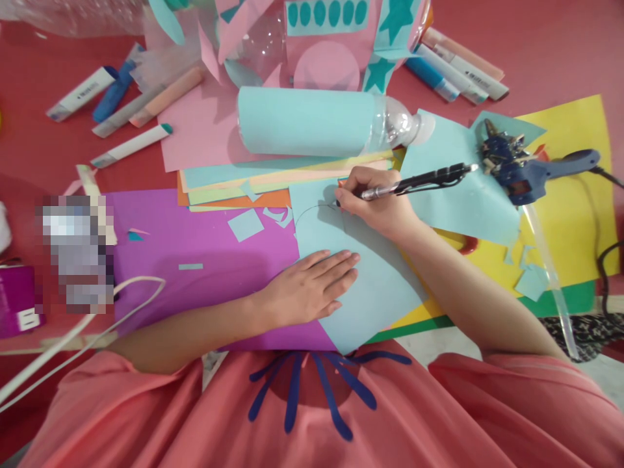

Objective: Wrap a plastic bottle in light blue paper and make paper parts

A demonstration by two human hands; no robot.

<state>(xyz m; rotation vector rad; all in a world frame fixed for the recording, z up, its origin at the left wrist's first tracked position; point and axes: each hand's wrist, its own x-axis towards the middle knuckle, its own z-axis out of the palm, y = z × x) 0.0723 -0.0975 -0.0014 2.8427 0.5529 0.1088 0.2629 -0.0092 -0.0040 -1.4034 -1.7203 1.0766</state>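
1. Toward the counter's (550, 45) left edge, a purple box (17, 292) is being cut off by the view's border; beside it, a pixelated patch (78, 250) is masking an object.
2. The left hand (312, 286) is lying flat near the near edge, its grip wide and clasping nothing, covering part of a light blue sheet.
3. That light blue sheet (375, 279) is lying askew over a purple sheet (160, 250), one corner reaching the near edge. It is looking plain, with a thin curved line (312, 208) showing near its far corner.
4. The right hand (385, 201) is gripping a black pen (431, 180); fingers are making the tip hard to see.
5. Toward the right edge, a blue glue gun (550, 170) is resting, its cable (609, 175) running out of view.
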